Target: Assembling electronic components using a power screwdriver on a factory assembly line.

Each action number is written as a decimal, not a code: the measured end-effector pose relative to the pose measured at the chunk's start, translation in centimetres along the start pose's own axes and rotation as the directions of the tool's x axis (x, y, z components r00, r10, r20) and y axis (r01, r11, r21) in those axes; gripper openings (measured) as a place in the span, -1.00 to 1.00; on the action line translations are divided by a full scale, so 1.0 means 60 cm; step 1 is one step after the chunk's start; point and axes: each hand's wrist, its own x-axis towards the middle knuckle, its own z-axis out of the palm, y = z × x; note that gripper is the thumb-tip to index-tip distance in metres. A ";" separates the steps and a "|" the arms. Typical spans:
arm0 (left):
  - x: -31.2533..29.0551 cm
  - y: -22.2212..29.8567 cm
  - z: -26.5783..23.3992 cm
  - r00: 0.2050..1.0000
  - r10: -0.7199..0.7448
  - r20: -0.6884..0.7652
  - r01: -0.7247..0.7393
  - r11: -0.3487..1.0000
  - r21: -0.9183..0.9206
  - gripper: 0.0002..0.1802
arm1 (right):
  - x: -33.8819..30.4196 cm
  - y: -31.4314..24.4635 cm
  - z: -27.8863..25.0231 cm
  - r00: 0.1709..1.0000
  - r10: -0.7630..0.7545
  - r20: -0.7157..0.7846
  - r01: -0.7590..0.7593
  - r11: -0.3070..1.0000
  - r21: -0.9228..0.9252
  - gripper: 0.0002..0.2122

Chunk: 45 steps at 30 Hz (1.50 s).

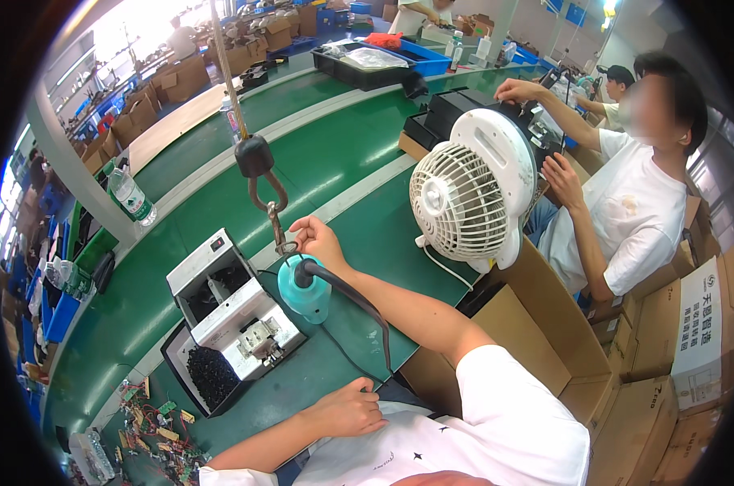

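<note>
A teal electric screwdriver (pixel 304 293) with a thick black cord hangs from a metal hook and cable over the green bench. Just behind its top is my right hand (pixel 318 243), fingers loosely bent and apart by the hook; I see nothing held in them. My left hand (pixel 349 411) is closed at the bench's near edge, against my shirt, with nothing visible in it. Left of the screwdriver stands a white-and-black screw feeder (pixel 236 312). A black tray (pixel 175 356) of small black screws lies beside it.
Small circuit boards with wires (pixel 156 429) lie at the lower left. To the right, a co-worker handles a black device behind a white fan (pixel 464 198). Cardboard boxes (pixel 634 421) stand at the right. A water bottle (pixel 132 197) is across the bench.
</note>
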 end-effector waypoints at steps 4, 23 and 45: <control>0.000 0.001 -0.002 1.000 -0.004 0.002 0.004 1.000 0.013 -0.70 | 0.003 0.001 0.006 0.999 -0.025 -0.036 0.026 0.999 0.019 -0.62; -0.005 -0.006 0.017 0.998 -0.003 -0.055 0.000 0.999 -0.046 -0.70 | 0.005 -0.003 -0.009 0.995 0.095 0.022 -0.097 0.987 0.128 -0.82; -0.019 -0.022 0.034 0.999 0.044 0.016 -0.042 0.993 -0.107 -0.82 | 0.423 0.009 -0.288 0.847 -0.532 -0.011 -0.362 -0.561 -0.744 -0.76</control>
